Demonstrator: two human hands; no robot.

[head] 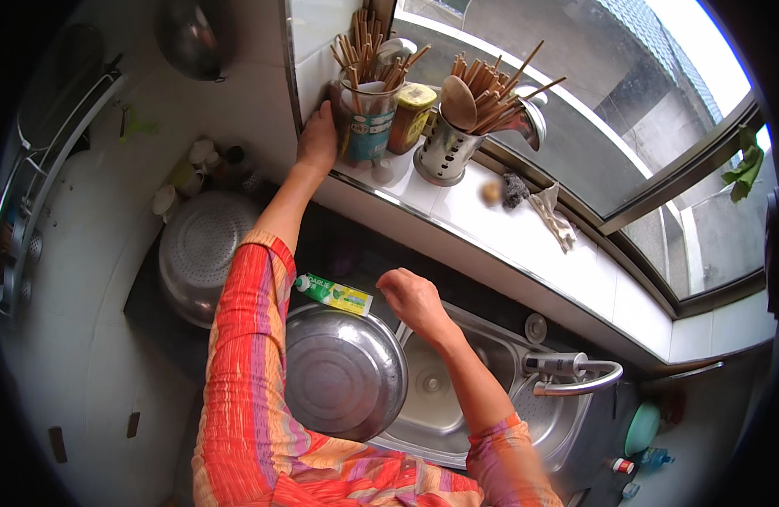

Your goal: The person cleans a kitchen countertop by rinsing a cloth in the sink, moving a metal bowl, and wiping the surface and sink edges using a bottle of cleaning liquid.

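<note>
My left hand [318, 138] reaches to the left end of the tiled windowsill, beside a clear plastic jar [369, 130] packed with wooden chopsticks; its fingers are partly hidden behind the jar, and whether they grip anything cannot be told. Bent fingers shape my right hand [415, 301], which hovers above the dark counter near the sink with no object visible in it. Just left of it lies a green and yellow Darlie toothpaste tube [336, 294]. Below the tube an upturned metal basin [348, 374] rests by the sink's left side.
A yellow-lidded jar [413, 117] and a perforated steel utensil holder [446, 149] stand on the sill, with a scouring pad [515, 190] and a cloth [554, 215] further right. The steel sink [434, 424] has a faucet [573, 372]. An upturned metal colander [202, 247] sits left.
</note>
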